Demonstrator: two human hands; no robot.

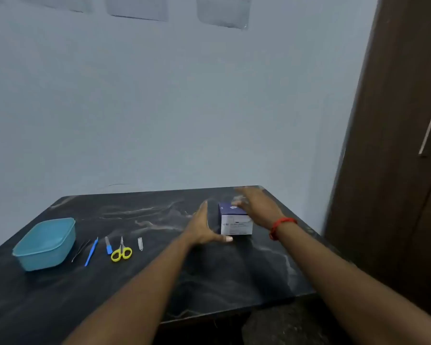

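Left hand [204, 230]: fingers straight, held edge-up, thumb extended toward lower front corner of box [235, 224]; nothing gripped. Right hand [255, 207]: fingers spread, blurred, held over box top; contact cannot be determined. Box located between both hands, upright, on right rear part of table [159, 282]. Right hand judged nearer. Closure from both sides judged necessary for lift.

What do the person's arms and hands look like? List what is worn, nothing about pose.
The left forearm and right forearm are bare, with no sleeve in view. The left hand and right hand wear no gloves. A red thread band circles the right wrist. No watch or ring shows, though the right hand is blurred.
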